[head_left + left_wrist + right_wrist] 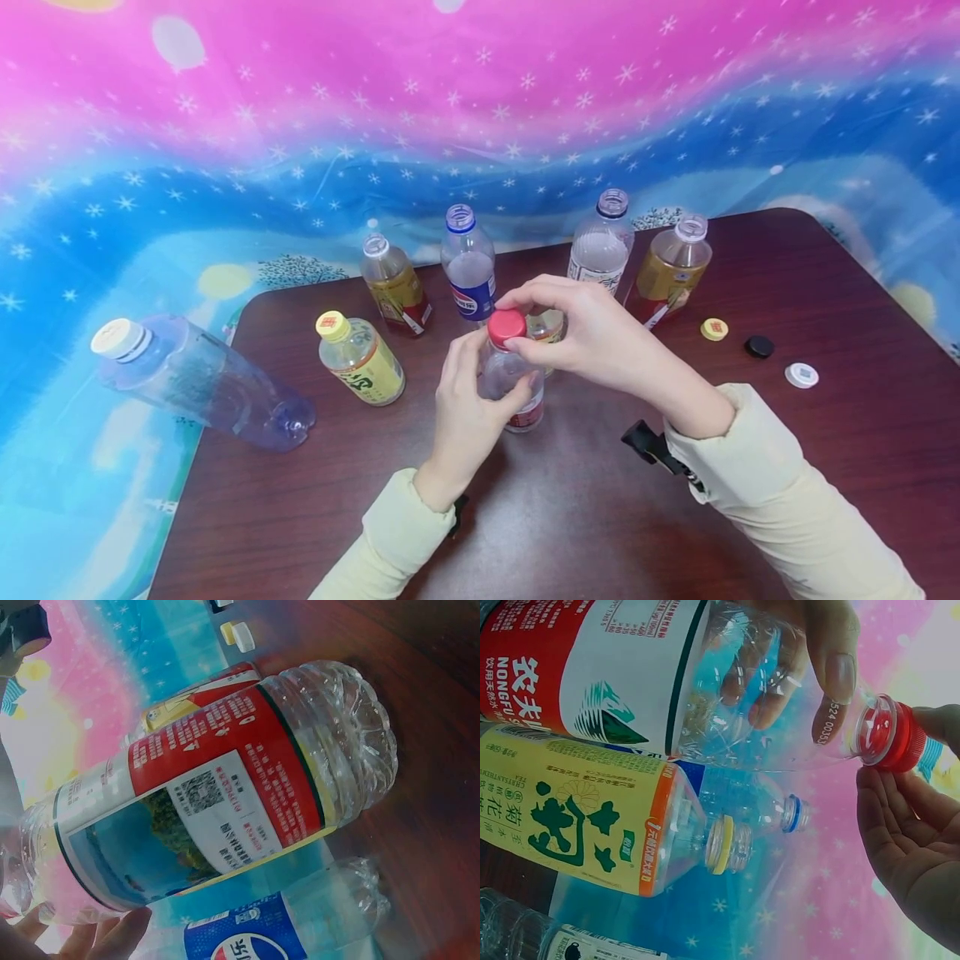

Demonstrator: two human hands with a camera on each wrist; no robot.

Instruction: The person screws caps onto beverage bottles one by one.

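A clear water bottle with a red and white label stands upright on the table in front of the person. The left hand grips its upper body, thumb on the near side and fingers round the far side. A red cap sits on the bottle's mouth, also plain in the right wrist view as a ribbed red cap. The right hand pinches this cap between thumb and fingers. Just behind stands an uncapped bottle with a yellow label, mostly hidden in the head view.
Uncapped bottles stand behind: a blue-labelled one, a clear one and two brown-labelled ones. Leftward are a yellow-capped bottle and a large white-capped bottle lying down. Yellow, black and white caps lie right.
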